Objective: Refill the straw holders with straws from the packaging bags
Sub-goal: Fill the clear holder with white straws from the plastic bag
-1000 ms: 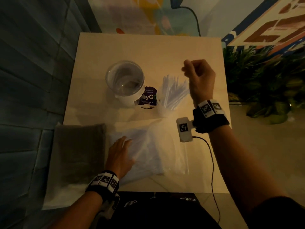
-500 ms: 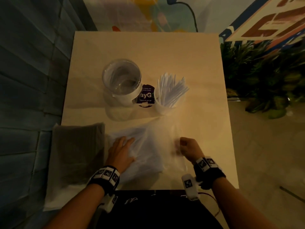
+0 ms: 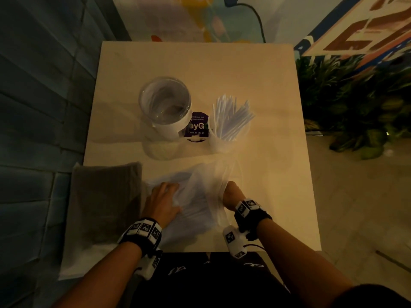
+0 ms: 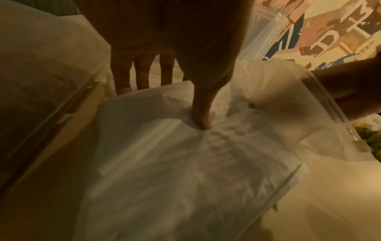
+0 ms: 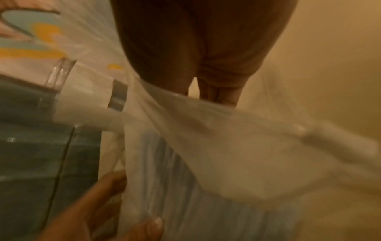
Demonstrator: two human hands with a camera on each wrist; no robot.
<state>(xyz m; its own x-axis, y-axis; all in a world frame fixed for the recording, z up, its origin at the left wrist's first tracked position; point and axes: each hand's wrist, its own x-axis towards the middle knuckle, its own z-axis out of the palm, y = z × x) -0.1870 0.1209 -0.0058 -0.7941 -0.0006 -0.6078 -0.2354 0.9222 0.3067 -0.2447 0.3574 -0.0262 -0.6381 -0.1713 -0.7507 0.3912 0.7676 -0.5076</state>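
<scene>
A clear plastic straw bag [image 3: 198, 210] lies at the table's near edge, with pale blue straws showing through it [image 5: 185, 171]. My left hand [image 3: 163, 201] presses flat on the bag's left part, fingers straight, thumb [image 4: 203, 119] pushing into the film. My right hand [image 3: 231, 193] is at the bag's open right end. Its curled fingers [image 5: 218, 93] hook the stretched film, and their tips are hidden behind it. Beyond the bag stands a small clear straw holder [image 3: 219, 144] full of white straws [image 3: 231, 118]. A wide clear jar [image 3: 164, 103] with a white band stands to its left.
A second bag with dark grey contents [image 3: 106, 196] lies at the table's left front and overhangs the edge. A purple round sticker [image 3: 196, 126] sits between jar and holder. Green plants [image 3: 355, 103] stand off the table's right side; a dark panelled wall runs along the left.
My right hand came down from above the straw holder to the bag's open end and took hold of the film. My left hand stayed pressed on the bag.
</scene>
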